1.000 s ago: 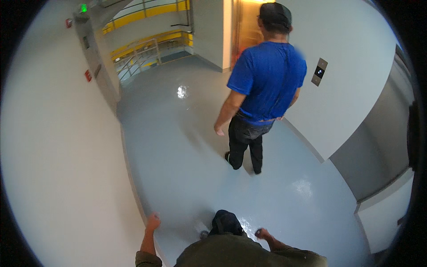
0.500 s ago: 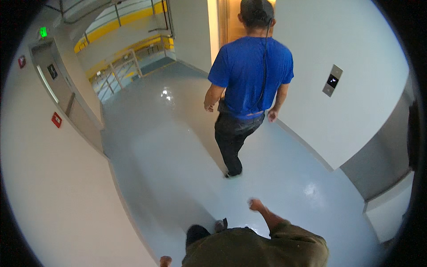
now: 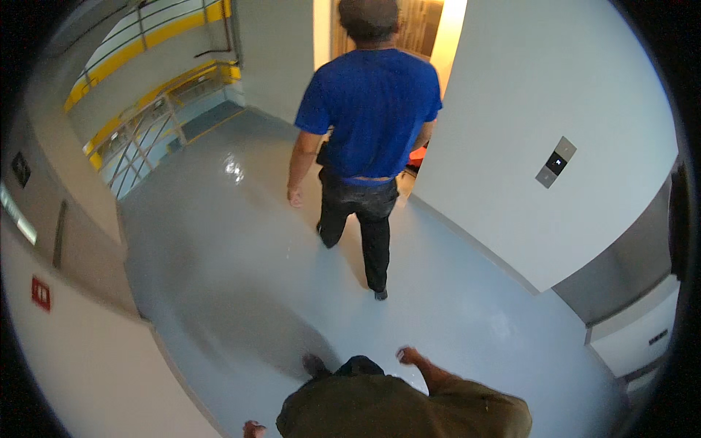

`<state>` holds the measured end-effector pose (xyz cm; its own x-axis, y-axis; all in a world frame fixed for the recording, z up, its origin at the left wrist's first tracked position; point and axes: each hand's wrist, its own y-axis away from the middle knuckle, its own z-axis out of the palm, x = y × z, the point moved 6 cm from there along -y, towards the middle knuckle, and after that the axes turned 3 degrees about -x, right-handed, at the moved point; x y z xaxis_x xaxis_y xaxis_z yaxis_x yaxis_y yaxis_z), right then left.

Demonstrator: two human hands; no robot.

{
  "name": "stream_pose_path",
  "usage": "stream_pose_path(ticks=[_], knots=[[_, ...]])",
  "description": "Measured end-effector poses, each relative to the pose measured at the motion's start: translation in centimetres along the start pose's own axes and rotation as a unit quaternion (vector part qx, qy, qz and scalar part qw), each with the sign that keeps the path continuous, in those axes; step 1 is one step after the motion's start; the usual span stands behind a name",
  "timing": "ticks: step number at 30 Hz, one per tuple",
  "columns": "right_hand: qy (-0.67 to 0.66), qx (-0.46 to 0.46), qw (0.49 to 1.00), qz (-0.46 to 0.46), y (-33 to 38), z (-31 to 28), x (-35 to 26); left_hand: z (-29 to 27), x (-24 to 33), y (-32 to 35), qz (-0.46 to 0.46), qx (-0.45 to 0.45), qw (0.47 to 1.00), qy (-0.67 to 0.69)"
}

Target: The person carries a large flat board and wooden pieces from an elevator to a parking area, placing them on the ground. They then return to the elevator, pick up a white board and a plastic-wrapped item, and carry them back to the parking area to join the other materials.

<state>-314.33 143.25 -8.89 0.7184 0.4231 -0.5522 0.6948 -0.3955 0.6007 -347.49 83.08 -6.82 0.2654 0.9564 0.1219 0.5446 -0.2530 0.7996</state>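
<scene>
The wearer's own olive shirt (image 3: 394, 410), the thing nearest both hands, fills the bottom centre of the frame; the right hand (image 3: 407, 355) lies just above it, right of centre, seen against the floor (image 3: 467, 306); its fingers look curled, but it is too small and blurred to settle whether they are closed or grip anything; the left hand (image 3: 253, 429) sits just left of the shirt at the lower edge, partly cut off, and its state cannot be made out.

Counted: two hands of the wearer; one dark shoe (image 3: 315, 365) and one dark trouser leg (image 3: 359, 365) above the shirt's upper edge; one other person (image 3: 369, 117), upper centre, seen from behind in a blue T-shirt and dark trousers, well apart from both hands, with one hand (image 3: 295, 198) hanging at the left side; one button panel (image 3: 556, 162) with a lit display, upper right; one red plate (image 3: 41, 293), left edge.

The floor is smooth, blue-grey and glossy, with a bright reflection at upper left and soft shadows at lower left; pale walls (image 3: 511, 80) flank it; a warm-lit opening (image 3: 423, 33) stands at top centre behind the other person; a metal railing (image 3: 146, 139) and yellow bands (image 3: 128, 55) occupy the upper left; a grey door (image 3: 91, 252) stands at left.
</scene>
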Motion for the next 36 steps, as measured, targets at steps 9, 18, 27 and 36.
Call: stream_pose_path(ticks=[9, 18, 27, 36], knots=[[-0.063, -0.101, 0.956, 0.268, -2.2, 8.5, -0.5, -47.2, 22.2, -23.5, 0.214, 0.291, 0.928, 0.088], [-0.095, 0.117, 0.987, 0.049, -34.2, -18.6, -9.8, -56.7, 37.5, -32.7, 0.224, 0.206, 0.945, 0.118], [-0.132, 0.313, 0.940, -0.015, -52.9, -56.0, -30.6, -55.9, 27.7, -42.9, 0.041, 0.010, 0.999, 0.013], [-0.270, -0.165, 0.898, 0.306, -66.8, -38.2, -20.6, -80.5, 44.8, -67.8, 0.246, 0.027, 0.882, -0.402]])
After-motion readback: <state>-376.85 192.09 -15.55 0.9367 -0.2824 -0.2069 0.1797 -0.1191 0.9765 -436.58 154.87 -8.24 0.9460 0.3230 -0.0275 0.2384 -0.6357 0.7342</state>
